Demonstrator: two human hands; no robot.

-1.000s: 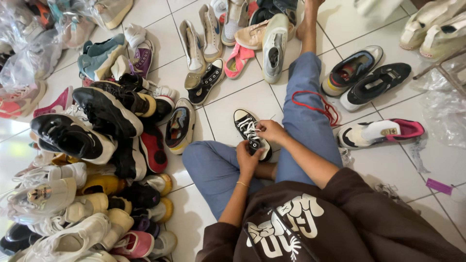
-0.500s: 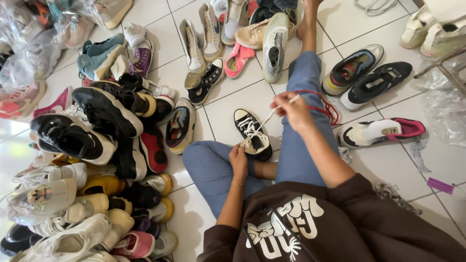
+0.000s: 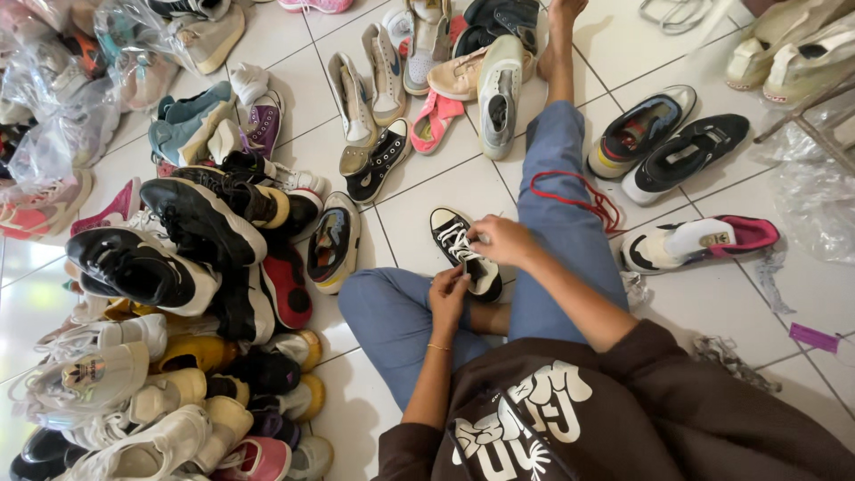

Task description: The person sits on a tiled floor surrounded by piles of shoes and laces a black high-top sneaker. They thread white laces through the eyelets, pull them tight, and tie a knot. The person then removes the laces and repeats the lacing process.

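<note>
The black-and-white sneaker (image 3: 463, 252) lies on the tiled floor (image 3: 419, 205) between the person's legs. Left hand (image 3: 448, 298) grips the sneaker's heel end. Right hand (image 3: 503, 240) pinches the white lace (image 3: 459, 240) at its side. A red lace (image 3: 579, 198) rests on the outstretched leg

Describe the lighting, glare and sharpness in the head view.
Head view: bright, even daylight; glare whitens the floor tiles at the left edge and glints off plastic bags; the black sneaker and both hands look sharp; wide-angle bending shows toward the corners.
</note>
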